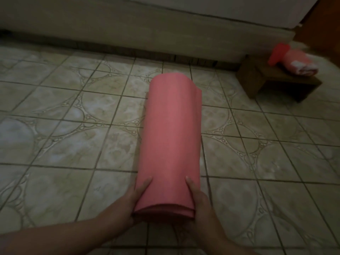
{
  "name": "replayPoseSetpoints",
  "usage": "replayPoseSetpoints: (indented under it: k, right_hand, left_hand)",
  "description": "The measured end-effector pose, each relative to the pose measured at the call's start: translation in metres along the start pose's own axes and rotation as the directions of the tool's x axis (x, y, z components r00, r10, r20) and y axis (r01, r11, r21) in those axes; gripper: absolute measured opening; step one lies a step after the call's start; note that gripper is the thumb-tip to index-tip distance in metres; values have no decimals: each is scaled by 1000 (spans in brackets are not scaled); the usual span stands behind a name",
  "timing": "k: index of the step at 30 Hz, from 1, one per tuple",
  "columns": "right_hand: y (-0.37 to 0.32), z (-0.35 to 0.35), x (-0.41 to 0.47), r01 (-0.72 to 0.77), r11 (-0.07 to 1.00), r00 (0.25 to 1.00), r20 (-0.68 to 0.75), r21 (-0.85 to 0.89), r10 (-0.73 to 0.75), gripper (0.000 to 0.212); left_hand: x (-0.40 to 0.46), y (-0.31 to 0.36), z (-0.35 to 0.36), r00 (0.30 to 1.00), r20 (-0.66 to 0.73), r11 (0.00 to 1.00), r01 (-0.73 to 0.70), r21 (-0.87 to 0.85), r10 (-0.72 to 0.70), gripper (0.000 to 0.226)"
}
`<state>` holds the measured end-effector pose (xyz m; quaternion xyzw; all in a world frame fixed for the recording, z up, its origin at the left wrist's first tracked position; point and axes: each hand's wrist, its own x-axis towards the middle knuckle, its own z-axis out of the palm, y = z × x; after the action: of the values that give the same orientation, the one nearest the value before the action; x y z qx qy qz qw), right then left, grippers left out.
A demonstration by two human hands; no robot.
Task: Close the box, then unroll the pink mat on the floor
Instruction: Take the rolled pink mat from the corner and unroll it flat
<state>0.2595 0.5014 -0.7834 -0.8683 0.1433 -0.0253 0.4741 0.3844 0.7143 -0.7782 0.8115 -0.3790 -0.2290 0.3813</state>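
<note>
Pink mat (170, 137) lies rolled on the tiled floor (55, 144), left hand (133, 199) and right hand (197, 197) clasping its near end; unrolling seemingly begins next by finding the loose edge.

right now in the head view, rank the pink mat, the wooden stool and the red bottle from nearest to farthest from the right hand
1. pink mat: rolled, lying on the floor, its near end held by the right hand.
2. wooden stool: far right, on the floor near the wall.
3. red bottle: on top of the stool, beside a pink bundle, slightly farther back.
</note>
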Motion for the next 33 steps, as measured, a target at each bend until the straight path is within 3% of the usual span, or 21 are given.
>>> replayPoseSetpoints:
  k: [4, 10, 15, 20, 24, 30, 33]
  right_hand:
    - [-8, -11, -12, 27, 983, 1000, 10, -183, -25, 95]
    - [-15, -5, -33, -7, 984, 997, 79, -177, 22, 81]
    - [-19, 0, -51, -85, 993, 991, 100, -77, 92, 99]
    - [-24, -15, -53, -63, 976, 991, 128, 209, 36, 114]
    - [-39, -19, -51, -71, 948, 997, 46, 309, 59, 108]
    - [-59, -1, -49, -36, 926, 996, -65, 377, 65, 114]
    - [-67, 12, -47, -13, 927, 987, -145, 374, 72, 103]
  left_hand:
    - [-9, 13, 6, 998, -51, 999, 29, -15, -30, 109]
    - [-30, 22, 6, 999, -27, 998, 25, -56, -26, 97]
    - [-49, 24, 10, 998, 54, 996, 46, -80, -41, 101]
    - [-46, 38, 2, 993, 94, 997, 77, 2, -76, 113]
    - [-36, 50, -11, 982, 162, 988, 76, 136, -97, 112]
    - [-19, 57, -36, 974, 213, 982, 38, 187, -78, 102]
    - [-18, 57, -48, 979, 198, 985, 20, 174, -55, 97]
